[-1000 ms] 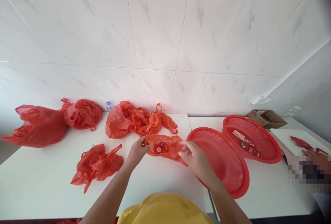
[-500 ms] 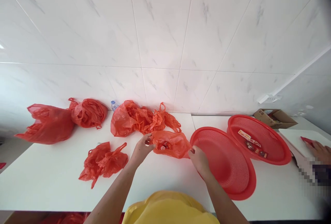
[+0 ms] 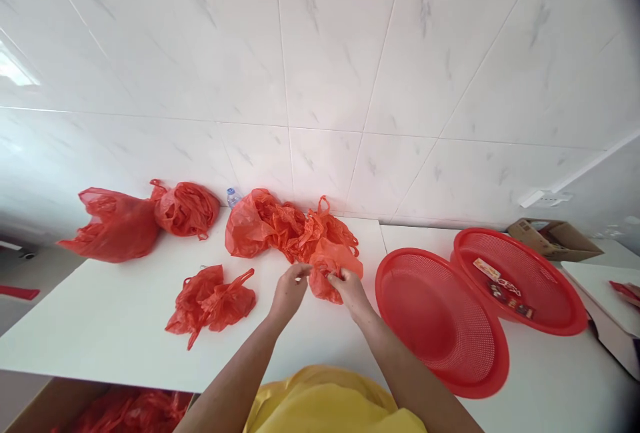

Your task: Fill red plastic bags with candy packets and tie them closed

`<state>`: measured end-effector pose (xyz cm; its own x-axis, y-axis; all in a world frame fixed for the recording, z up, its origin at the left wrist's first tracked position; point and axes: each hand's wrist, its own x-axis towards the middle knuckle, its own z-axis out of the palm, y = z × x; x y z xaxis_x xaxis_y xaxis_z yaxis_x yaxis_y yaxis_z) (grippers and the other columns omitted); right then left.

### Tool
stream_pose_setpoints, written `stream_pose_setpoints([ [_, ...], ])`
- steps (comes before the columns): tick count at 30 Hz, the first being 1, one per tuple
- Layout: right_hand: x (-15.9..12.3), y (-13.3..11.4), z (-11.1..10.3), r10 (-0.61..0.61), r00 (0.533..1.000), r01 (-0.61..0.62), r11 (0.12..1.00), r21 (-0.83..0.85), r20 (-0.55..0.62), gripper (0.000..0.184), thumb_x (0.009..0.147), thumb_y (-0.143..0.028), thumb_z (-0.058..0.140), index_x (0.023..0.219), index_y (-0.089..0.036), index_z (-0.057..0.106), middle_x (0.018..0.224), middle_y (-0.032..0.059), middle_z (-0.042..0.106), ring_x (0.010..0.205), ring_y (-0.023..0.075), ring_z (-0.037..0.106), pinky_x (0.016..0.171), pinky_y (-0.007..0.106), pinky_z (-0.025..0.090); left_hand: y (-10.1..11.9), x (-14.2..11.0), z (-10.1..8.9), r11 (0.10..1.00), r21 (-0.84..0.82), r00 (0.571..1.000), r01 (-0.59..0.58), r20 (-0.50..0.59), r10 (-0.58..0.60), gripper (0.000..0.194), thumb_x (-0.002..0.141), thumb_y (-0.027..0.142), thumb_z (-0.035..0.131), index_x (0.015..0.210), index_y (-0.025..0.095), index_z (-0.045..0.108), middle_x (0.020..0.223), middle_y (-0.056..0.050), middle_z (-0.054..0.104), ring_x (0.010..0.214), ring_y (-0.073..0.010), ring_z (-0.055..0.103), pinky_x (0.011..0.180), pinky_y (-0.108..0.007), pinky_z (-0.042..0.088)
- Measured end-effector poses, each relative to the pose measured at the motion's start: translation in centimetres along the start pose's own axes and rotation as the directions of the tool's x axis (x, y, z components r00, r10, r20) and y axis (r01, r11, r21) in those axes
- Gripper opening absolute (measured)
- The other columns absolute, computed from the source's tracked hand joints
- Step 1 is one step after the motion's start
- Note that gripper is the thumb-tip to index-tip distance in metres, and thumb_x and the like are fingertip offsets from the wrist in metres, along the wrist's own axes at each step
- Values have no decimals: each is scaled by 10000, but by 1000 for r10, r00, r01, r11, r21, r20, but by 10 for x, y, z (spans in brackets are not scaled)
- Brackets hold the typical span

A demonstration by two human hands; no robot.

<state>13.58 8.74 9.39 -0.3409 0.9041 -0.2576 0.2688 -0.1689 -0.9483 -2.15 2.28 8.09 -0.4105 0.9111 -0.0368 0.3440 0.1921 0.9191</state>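
My left hand (image 3: 289,291) and my right hand (image 3: 350,289) are close together over the white table (image 3: 100,313). Both pinch the top of a small red plastic bag (image 3: 327,269) that sits upright between them. The bag's mouth is gathered narrow, and its contents are hidden. Right behind it lies a heap of crumpled red bags (image 3: 280,223). A knotted red bag (image 3: 213,299) lies to the left of my left hand.
Two red mesh baskets stand at the right, the near one (image 3: 440,323) empty, the far one (image 3: 520,279) holding a few small packets. More red bags (image 3: 145,216) and a bottle cap (image 3: 231,191) sit by the wall. A cardboard box (image 3: 553,236) is far right; another person's hand (image 3: 631,291) shows at the edge.
My hands have come together, closing the bag's open mouth and bunching it upright. The view has shifted left. The other person's hand has moved almost out of view.
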Motion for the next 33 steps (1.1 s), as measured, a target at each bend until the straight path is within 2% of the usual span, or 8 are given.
stream_pose_setpoints([
  [4,-8,-21,-10,-42,990,25,991,129,133,222,749,-398,618,718,-194,534,661,-46,478,639,119,428,641,276,344,-51,6,-10,955,104,960,278,-7,-278,426,712,105,519,1118,178,627,1013,-81,650,839,-168,618,752,-286,477],
  [9,-33,-61,-22,-165,966,119,967,226,201,230,792,-409,630,732,-200,558,696,-34,496,690,126,441,697,275,376,-81,-12,17,930,25,911,367,194,-365,547,669,204,651,1212,211,582,1037,-67,649,726,-142,606,605,-244,458],
  [14,-40,-70,-49,-124,989,100,961,259,76,269,757,-439,694,704,-208,567,678,-35,487,676,126,432,676,275,372,-81,-12,36,917,-52,877,397,318,-361,139,732,287,600,779,159,629,782,-35,635,690,-137,579,611,-245,448],
  [16,-39,-66,-61,-78,997,67,939,337,18,285,720,-448,732,697,-209,579,681,-33,490,672,127,432,673,279,374,-81,-7,35,916,-71,880,394,316,-354,165,723,274,620,847,166,630,851,-41,633,711,-135,573,622,-252,449],
  [21,-45,-64,-73,-40,999,50,886,461,-32,272,689,-435,774,705,-211,622,724,-18,507,701,132,440,697,283,396,-75,-4,41,883,-140,829,447,435,-351,682,628,208,743,1273,207,525,1174,-126,580,757,-146,604,637,-293,491],
  [25,-54,-75,-74,-50,996,77,870,487,-69,263,669,-411,800,714,-213,632,745,-18,513,730,134,449,714,278,397,-57,-7,56,829,-256,783,496,546,-300,626,726,340,715,1304,222,505,1236,-138,577,823,-162,656,700,-318,528],
  [29,-61,-80,-80,-69,997,68,850,522,-19,243,693,-400,789,703,-216,630,705,-25,501,707,126,434,699,268,394,-39,-3,64,768,-400,822,500,500,-274,446,806,508,609,1113,185,600,1000,-88,663,768,-143,654,690,-292,515],
  [33,-62,-72,-90,-86,996,83,834,545,-20,209,721,-383,771,717,-223,636,704,-27,525,703,124,461,684,258,412,-29,5,63,824,-387,885,413,384,-263,299,719,434,694,791,156,611,766,-40,653,658,-134,611,657,-291,499],
])
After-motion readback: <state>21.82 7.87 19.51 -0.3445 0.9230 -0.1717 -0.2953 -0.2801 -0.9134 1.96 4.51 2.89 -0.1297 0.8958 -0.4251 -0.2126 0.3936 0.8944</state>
